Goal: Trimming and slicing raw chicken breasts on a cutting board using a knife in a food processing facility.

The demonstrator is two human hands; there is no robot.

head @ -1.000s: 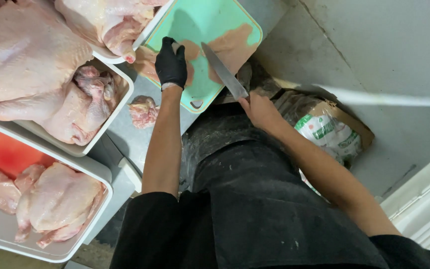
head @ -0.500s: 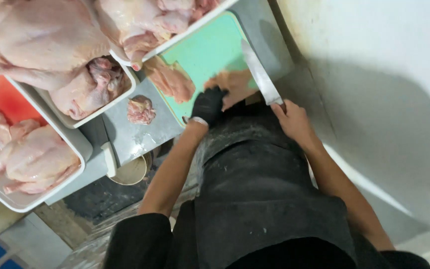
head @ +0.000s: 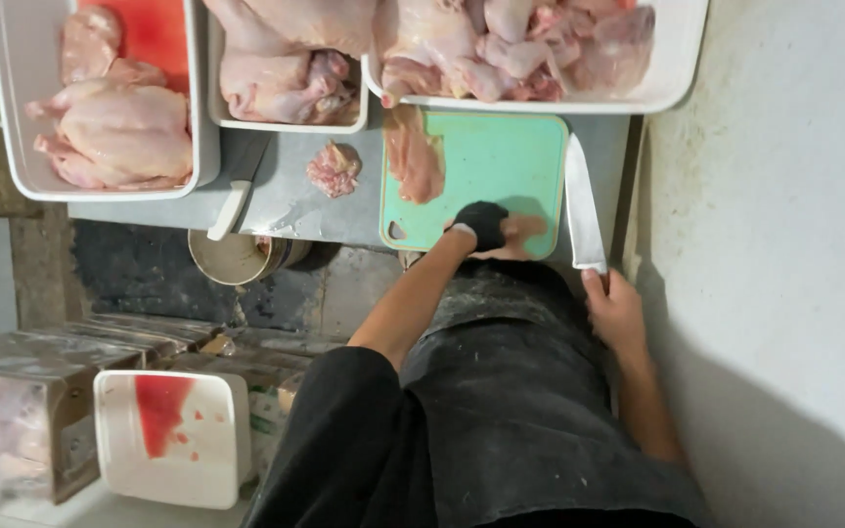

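My left hand (head: 482, 223), in a black glove, rests on the near edge of a green cutting board (head: 501, 156) and grips a pale piece of chicken (head: 525, 235). My right hand (head: 614, 308) is bare and holds the handle of a large knife (head: 582, 205). The blade lies along the right side of the board and points away from me. A second, larger slab of raw chicken (head: 413, 156) lies on the board's left part. A small scrap of meat (head: 333, 168) sits on the steel table (head: 286, 200) to the left of the board.
Three white trays stand behind the board: whole chickens (head: 114, 132) at left, more birds in the middle tray (head: 286, 73), cut pieces in the right tray (head: 530, 54). A round tin (head: 237, 259) sits under the table edge. A stained white tray (head: 173, 435) and boxes lie below left. A wall (head: 784, 244) is at right.
My left hand has stayed on the chicken piece at the board's near edge. The knife has swung out to the board's right side. The view has turned and now shows the trays squarely.
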